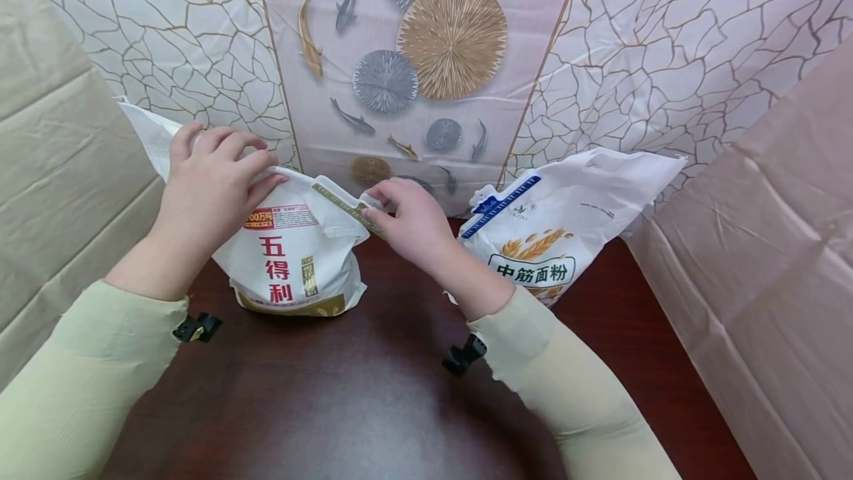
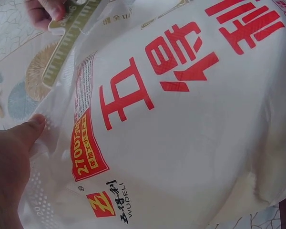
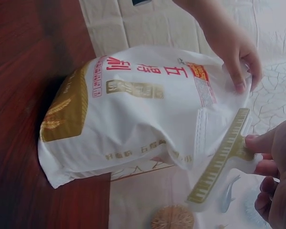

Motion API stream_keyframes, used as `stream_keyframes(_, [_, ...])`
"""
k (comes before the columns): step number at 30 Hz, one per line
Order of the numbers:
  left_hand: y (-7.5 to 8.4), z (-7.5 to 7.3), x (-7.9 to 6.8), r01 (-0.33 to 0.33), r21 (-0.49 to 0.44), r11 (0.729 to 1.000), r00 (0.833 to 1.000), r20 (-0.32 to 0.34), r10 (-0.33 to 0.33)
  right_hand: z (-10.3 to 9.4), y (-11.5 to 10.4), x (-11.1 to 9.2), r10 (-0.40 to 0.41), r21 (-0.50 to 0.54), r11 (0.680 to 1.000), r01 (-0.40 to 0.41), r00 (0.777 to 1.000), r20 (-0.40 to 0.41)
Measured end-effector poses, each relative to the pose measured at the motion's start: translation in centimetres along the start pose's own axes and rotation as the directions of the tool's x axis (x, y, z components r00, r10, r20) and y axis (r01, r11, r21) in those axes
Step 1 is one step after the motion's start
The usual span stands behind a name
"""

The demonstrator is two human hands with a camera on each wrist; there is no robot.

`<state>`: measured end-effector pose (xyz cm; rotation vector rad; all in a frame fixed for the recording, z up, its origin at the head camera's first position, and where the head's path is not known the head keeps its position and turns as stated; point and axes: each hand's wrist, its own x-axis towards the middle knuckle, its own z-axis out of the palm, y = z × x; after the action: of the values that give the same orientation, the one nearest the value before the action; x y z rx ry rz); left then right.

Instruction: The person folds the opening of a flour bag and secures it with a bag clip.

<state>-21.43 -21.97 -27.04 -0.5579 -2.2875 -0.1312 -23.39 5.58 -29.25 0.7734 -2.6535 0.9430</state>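
Note:
A white flour bag with red lettering stands upright on the table, its top edge slanting up to the left. My left hand grips that top edge, thumb on the front face and fingers behind. In the right wrist view the left thumb presses the bag's film. My right hand pinches the handle of a long olive-gold bag clip, which lies at the bag's top right corner. Whether the clip bites the film I cannot tell. The clip's toothed bar also shows in the left wrist view.
To the right stands a second white flour bag with green lettering, a blue bag clip on its top left edge. Patterned cloth hangs behind the dark red table. Beige cloth walls both sides.

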Motion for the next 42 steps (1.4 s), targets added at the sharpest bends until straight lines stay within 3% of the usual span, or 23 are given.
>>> stream_keyframes(7, [-0.1, 0.1, -0.2, 0.004, -0.009, 1.000, 1.000, -0.004, -0.004, 0.0, -0.8, 0.5, 0.017, -0.007, 1.000, -0.017, 1.000, 0.015])
stream_keyframes(18, [-0.2, -0.1, 0.0, 0.002, -0.013, 1.000, 1.000, -0.008, -0.003, -0.4, -1.1, 1.6, 0.082, -0.010, 0.997, -0.081, 0.991, 0.110])
stream_keyframes(26, [-0.2, 0.0, 0.1, 0.004, -0.020, 1.000, 1.000, -0.005, -0.004, 0.2, -1.5, 2.2, 0.083, -0.027, 0.996, -0.080, 0.985, 0.150])
stream_keyframes(32, [-0.1, -0.1, 0.1, 0.020, -0.020, 1.000, 1.000, 0.018, -0.019, 1.1, -1.6, 2.5, 0.091, 0.013, 0.996, -0.094, 0.989, 0.114])
stream_keyframes(42, [-0.3, -0.2, 0.1, 0.016, -0.038, 0.999, 0.999, 0.028, -0.015, 2.6, -1.8, 2.7, 0.024, 0.083, 0.996, -0.026, 0.999, 0.030])
